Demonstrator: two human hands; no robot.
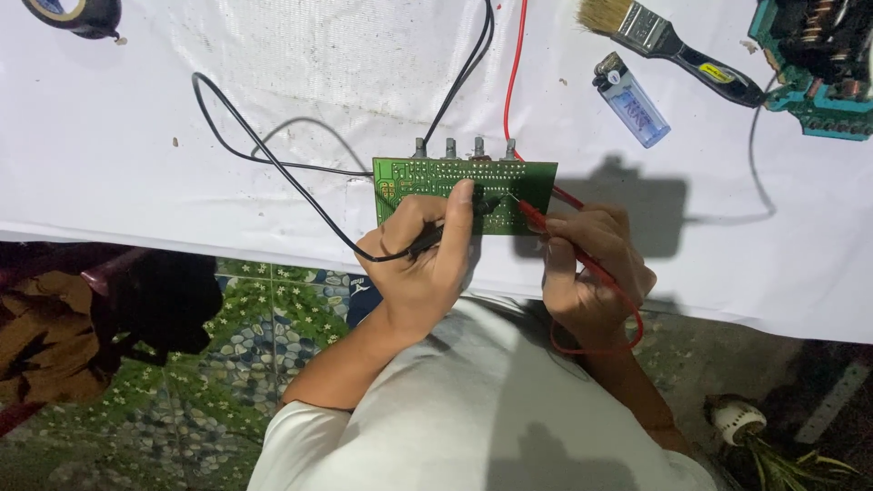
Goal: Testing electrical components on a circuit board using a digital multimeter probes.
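A green circuit board (pixel 427 177) lies solder side up near the front edge of the white-covered table (pixel 109 155), with several knob shafts along its far edge. My left hand (pixel 420 255) grips a black test probe (pixel 446 234) whose tip rests on the board. My right hand (pixel 591 268) grips a red test probe (pixel 538 216), its tip touching the board close to the black one. The black lead (pixel 264 150) and red lead (pixel 515 68) run away across the table.
A paintbrush (pixel 668 41), a blue lighter (pixel 632 100) and a teal circuit module (pixel 814 64) lie at the back right. A roll of black tape (pixel 77 14) sits at the back left. A dark bag (pixel 168 305) lies on the floor below.
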